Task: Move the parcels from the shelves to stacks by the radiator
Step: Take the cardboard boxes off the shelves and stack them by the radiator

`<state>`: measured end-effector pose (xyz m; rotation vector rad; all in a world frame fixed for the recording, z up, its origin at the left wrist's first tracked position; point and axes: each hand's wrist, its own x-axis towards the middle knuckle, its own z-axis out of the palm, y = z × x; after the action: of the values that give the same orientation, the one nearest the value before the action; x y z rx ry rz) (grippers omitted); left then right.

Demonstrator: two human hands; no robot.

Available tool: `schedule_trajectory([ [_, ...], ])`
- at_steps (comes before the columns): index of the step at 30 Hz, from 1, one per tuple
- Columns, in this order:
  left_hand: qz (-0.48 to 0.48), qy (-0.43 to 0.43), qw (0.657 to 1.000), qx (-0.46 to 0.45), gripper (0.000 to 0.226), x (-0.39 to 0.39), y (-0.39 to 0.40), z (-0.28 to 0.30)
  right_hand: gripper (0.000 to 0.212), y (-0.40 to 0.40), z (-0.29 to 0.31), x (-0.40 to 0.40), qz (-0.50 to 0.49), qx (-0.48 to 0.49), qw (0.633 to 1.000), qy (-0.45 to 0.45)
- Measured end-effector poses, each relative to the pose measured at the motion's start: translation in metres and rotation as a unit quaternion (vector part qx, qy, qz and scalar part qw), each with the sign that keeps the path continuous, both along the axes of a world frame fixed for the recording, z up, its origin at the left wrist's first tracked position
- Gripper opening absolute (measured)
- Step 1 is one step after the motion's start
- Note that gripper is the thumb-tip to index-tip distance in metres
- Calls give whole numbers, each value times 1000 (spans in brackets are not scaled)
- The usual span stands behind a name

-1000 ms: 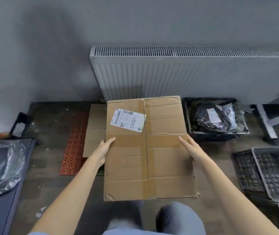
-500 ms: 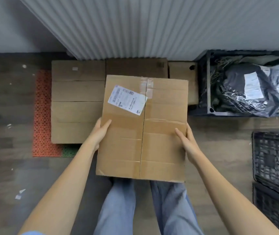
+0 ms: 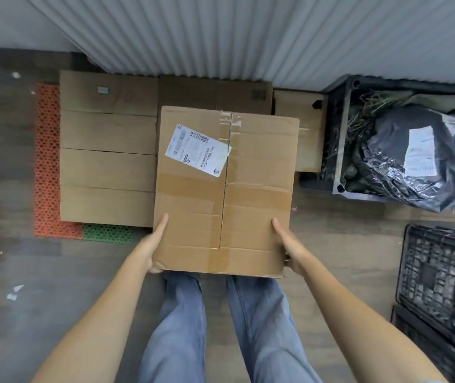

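- Since half a second ago, both of my hands have slid back along the cardboard parcel [image 3: 223,189] toward its near corners, and the parcel sits a little farther forward over the flattened boxes.
- Head view: my left hand [image 3: 149,250] grips the parcel's near left edge, thumb lying straight along the top face, the other fingers hidden underneath.
- My right hand [image 3: 290,250] holds the near right edge the same way, thumb on top and fingers curled under the side.
- I see the parcel held level above my jeans [image 3: 182,322], its taped seam running away from me and a white shipping label [image 3: 197,150] tilted on the far left part of the top.
- Beyond it the ribbed white radiator [image 3: 248,37] fills the top of the view.
- Flattened cardboard [image 3: 107,150] lies on the floor below the radiator, over an orange mat [image 3: 47,161].
- To the right a black crate [image 3: 339,139] holds a black plastic mailer bag [image 3: 403,161]; more black crates [image 3: 436,277] stand nearer, at the right edge.
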<state>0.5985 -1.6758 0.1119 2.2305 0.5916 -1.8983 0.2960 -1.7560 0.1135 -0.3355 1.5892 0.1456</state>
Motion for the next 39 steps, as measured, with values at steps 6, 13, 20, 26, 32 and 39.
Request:
schedule_trajectory([
  [6, 33, -165, 974, -154, 50, 28, -48, 3, 58, -97, 7, 11, 65, -75, 992, -77],
  [13, 87, -149, 965, -199, 80, -51, -84, 15, 63, -158, 15, 3, 22, -190, 981, -41],
  [20, -88, -192, 959, -189, 63, -62, -39, 67, 65, -85, 59, -5, 247, -212, 945, 11],
  [26, -333, -185, 893, -239, 54, -56, 35, 174, 60, 27, 148, 7, 337, -232, 912, -13],
  [32, -200, -258, 899, -291, 45, -69, 220, 329, 51, 163, 303, 53, 385, -319, 858, -122],
  [39, 150, -296, 913, -236, 42, -143, 611, 494, 37, 414, 469, 132, 473, -283, 771, -320],
])
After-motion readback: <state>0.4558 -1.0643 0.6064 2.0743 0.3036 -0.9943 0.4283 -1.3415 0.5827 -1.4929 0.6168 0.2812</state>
